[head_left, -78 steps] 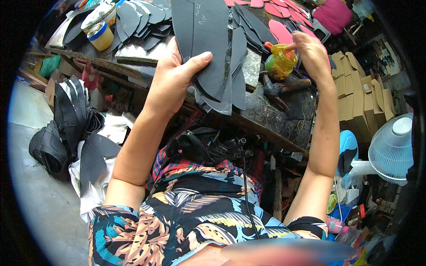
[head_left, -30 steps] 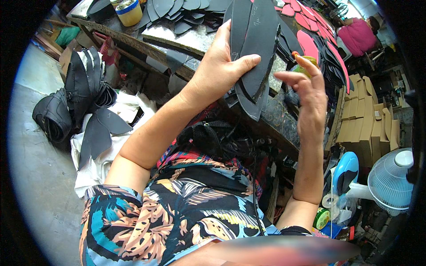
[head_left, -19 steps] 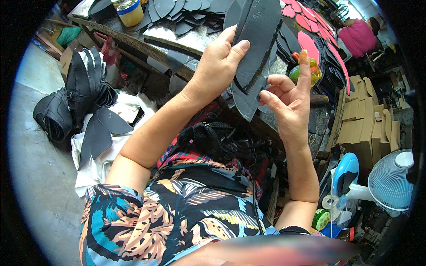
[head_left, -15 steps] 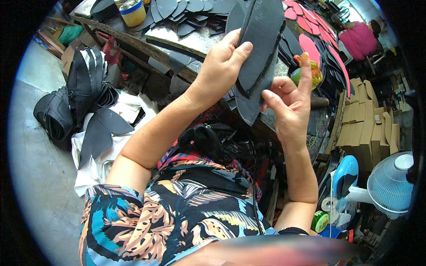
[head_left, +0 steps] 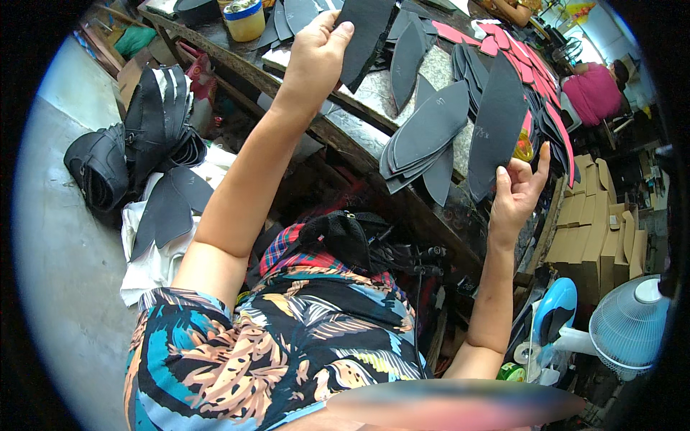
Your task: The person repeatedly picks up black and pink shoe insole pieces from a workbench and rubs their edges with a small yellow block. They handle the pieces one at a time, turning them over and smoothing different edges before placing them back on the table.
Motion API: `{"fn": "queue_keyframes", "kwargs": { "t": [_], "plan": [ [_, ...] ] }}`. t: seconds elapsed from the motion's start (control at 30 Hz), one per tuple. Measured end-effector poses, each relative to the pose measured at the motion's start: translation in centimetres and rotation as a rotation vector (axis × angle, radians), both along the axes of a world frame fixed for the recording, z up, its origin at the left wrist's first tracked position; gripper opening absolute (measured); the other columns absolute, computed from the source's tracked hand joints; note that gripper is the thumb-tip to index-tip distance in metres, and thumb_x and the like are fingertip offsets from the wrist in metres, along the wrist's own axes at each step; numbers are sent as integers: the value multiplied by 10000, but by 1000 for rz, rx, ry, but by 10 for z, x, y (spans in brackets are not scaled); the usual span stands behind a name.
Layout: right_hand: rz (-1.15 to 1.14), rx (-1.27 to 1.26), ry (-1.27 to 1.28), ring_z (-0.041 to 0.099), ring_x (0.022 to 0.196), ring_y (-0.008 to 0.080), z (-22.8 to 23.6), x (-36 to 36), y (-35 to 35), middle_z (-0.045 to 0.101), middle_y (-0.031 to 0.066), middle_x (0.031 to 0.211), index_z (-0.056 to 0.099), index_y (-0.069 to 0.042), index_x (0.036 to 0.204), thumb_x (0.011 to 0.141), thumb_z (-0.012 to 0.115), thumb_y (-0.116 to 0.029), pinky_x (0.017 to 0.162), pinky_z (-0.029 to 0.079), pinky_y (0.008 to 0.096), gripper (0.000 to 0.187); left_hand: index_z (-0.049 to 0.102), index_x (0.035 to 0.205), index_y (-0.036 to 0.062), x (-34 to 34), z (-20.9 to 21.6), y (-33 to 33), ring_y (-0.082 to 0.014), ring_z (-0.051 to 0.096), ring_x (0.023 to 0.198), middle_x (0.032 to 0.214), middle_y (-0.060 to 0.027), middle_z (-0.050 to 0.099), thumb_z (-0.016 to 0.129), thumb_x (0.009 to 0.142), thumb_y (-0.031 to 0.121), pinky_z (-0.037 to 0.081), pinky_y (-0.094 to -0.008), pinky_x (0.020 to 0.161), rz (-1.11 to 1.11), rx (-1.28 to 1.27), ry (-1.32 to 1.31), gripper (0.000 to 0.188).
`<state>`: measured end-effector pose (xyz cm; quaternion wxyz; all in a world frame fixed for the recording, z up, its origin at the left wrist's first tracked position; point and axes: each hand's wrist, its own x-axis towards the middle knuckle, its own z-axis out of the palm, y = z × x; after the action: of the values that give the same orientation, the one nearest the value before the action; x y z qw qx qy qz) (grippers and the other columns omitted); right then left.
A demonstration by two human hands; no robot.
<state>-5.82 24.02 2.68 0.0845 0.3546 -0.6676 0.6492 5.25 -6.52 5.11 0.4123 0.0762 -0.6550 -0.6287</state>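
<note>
Near the bench's far side, my left hand [head_left: 314,63] grips a black cut panel [head_left: 365,42] between thumb and fingers, the panel's top running out of view. To the right, my right hand [head_left: 519,192] pinches the lower end of a long, leaf-shaped black piece [head_left: 498,126] and holds it upright, with the index finger raised. Between the hands, a fanned stack of dark grey leaf-shaped pieces [head_left: 428,133] lies at the bench edge. Another such piece [head_left: 408,65] lies behind it. A yellow container [head_left: 524,146] is partly hidden by my right hand and its piece.
Red pieces [head_left: 507,56] spread over the far right of the bench. A blue-rimmed jar [head_left: 245,20] stands at the far left. Black shoe-like items [head_left: 93,165] and white cloth sit left. Cardboard boxes [head_left: 578,233] and a fan [head_left: 632,323] stand right. A person in pink [head_left: 593,93] sits beyond.
My hands were close together at one black panel; now they are apart, each with a piece. The left has gone up and left, the right slightly right and down. The stack now shows.
</note>
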Motion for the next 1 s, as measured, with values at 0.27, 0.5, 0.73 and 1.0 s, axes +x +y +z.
{"fn": "queue_keyframes", "kwargs": {
  "t": [0.27,0.5,0.73,1.0],
  "plan": [
    [-54,32,52,494,799,65,-5,3,5,551,16,949,158,-120,1575,888,553,93,739,432,196,821,526,1258,25,-56,-34,-5,-63,593,607,848,-26,648,517,1013,156,454,-219,436,-189,55,-82,278],
    [-91,35,56,494,777,64,1,11,13,551,16,953,161,-132,1576,896,549,87,720,449,204,813,605,1227,11,-95,-66,-13,-277,675,872,959,-163,696,693,867,187,521,-372,825,143,-324,-376,410],
    [-119,20,40,495,777,64,-10,7,13,553,17,958,158,-137,1575,900,556,80,714,451,208,814,572,1266,25,-99,-67,-12,-230,643,789,866,-125,660,712,855,182,520,-342,761,247,-413,-308,462],
    [-126,-19,60,481,759,52,-6,13,12,554,15,958,158,-147,1577,898,564,80,678,429,184,822,530,1284,105,-73,-51,19,-370,626,962,1136,-176,496,690,870,251,544,-432,801,583,-695,-276,467]
  ]
}}
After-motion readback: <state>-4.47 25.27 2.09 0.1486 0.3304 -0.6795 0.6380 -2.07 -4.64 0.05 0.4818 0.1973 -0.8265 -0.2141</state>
